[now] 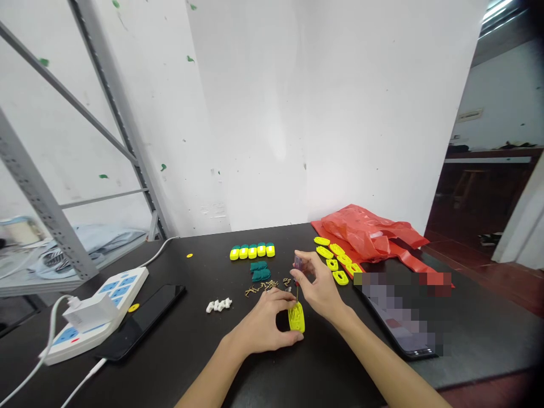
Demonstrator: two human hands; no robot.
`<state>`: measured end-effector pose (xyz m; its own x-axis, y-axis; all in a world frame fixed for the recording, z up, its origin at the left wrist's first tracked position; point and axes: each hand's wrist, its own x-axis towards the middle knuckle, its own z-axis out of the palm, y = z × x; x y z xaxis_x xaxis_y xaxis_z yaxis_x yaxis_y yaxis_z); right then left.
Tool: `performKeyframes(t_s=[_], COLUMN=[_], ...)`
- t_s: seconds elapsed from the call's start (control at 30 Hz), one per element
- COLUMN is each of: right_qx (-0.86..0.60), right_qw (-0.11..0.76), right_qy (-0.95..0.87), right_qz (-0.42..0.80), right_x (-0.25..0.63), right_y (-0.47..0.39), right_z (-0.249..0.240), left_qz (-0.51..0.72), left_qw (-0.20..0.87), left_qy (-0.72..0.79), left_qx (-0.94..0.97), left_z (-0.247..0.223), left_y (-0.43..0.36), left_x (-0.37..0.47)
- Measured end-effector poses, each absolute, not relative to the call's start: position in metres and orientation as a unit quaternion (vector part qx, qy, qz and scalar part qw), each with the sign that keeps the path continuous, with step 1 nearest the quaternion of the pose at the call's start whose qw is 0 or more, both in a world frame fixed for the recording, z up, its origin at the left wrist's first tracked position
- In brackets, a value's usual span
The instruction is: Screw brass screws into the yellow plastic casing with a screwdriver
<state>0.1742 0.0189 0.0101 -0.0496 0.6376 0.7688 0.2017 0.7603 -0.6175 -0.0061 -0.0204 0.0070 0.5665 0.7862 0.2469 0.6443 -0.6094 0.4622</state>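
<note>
A: While the left hand [266, 323] pinches a yellow plastic shell [296, 317] on edge against the black table [204, 351], what is the right hand doing?

B: The right hand [317, 286] is closed around a small screwdriver [297, 277], its clear handle up in the fingers and its thin shaft pointing down into the shell. The left thumb and fingers clamp the shell's sides, apparently to keep it from turning under the tool.

A: Where is the shell?

B: Near the table's middle, just in front of the person. Taking it as the clock's centre: a scatter of small brass metal pieces [261, 288] lies at about eleven o'clock, within easy reach, and beyond it some teal caps [260, 271], then a neat row of assembled yellow and teal units [252, 250], seemingly set aside as done.

A: And to the right?

B: At about one o'clock a group of loose yellow shells [335, 258] sits beside a red plastic bag [369, 232]. At three o'clock lies a tablet [403, 317], its screen blurred.

A: The left?

B: At nine o'clock are small white clips [219, 305]; farther out lie a dark phone [144, 320] and a white power strip [97, 314] with a charger plugged in. A grey metal rack [46, 209] stands at the far left.
</note>
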Motion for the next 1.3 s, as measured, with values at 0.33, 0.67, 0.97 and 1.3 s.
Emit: performKeyframes(t_s=[0.33,0.67,0.97,1.3], right_qx=[-0.267,-0.306,-0.323,-0.268], right_qw=[0.619,0.607,0.608,0.604], right_qy=[-0.692,-0.704,-0.703,-0.676], right_qz=[0.257,0.205,0.178,0.327], right_x=[0.175,0.173,0.174,0.177], right_y=[0.018,0.018,0.014,0.019], right_z=[0.015,0.022,0.024,0.018], left_qz=[0.228,0.219,0.212,0.215], left_qw=[0.193,0.196,0.207,0.209], left_qy=[0.410,0.421,0.424,0.418], left_qx=[0.862,0.858,0.856,0.858], left_z=[0.005,0.006,0.010,0.011], left_y=[-0.019,-0.020,-0.020,-0.020], left_x=[-0.007,-0.007,-0.006,-0.006])
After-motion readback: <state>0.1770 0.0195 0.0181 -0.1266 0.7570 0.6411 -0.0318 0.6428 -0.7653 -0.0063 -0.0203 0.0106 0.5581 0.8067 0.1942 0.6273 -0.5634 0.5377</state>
